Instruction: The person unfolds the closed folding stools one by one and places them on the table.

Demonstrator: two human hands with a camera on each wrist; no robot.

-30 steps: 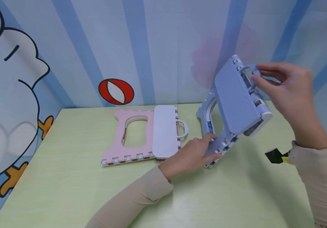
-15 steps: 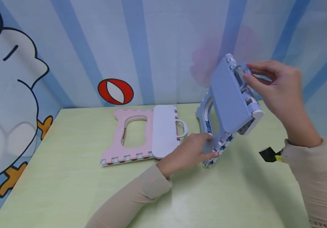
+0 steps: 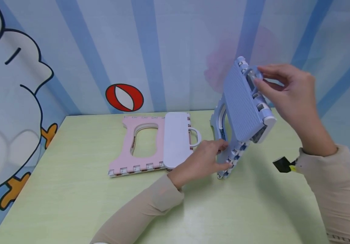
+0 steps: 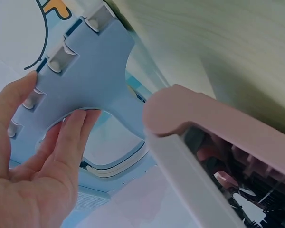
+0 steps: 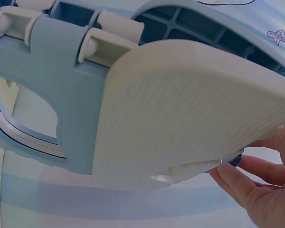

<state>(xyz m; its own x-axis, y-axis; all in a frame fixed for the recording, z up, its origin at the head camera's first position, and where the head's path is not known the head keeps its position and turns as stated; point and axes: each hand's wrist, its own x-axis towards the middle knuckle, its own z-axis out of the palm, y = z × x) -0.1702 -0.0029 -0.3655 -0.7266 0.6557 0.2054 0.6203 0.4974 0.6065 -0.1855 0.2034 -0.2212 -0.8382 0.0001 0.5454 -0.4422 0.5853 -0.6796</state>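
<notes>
A blue folding step stool [image 3: 243, 105] stands tilted on the right of the table, its ribbed top swung out from the leg panel. My left hand [image 3: 202, 159] grips the leg panel low down. In the left wrist view, the fingers [image 4: 69, 137] reach into the oval opening and the thumb lies along the hinged edge. Up at the top's far edge, my right hand [image 3: 293, 88] pinches the blue loop handle [image 3: 254, 76] between thumb and fingers. A pale panel [image 5: 180, 118] of the stool fills much of the right wrist view, partly covering the handle.
Folded flat to the left lies a pink and white folding stool [image 3: 124, 156], its white loop handle [image 3: 197, 137] close to my left hand. The pale green table [image 3: 71, 200] meets a striped cartoon backdrop [image 3: 169, 51] right behind the stools.
My right hand has moved left with the handle, bringing the blue stool's top over to the left and steeper. The left hand keeps its grip, and the pink stool stays put.
</notes>
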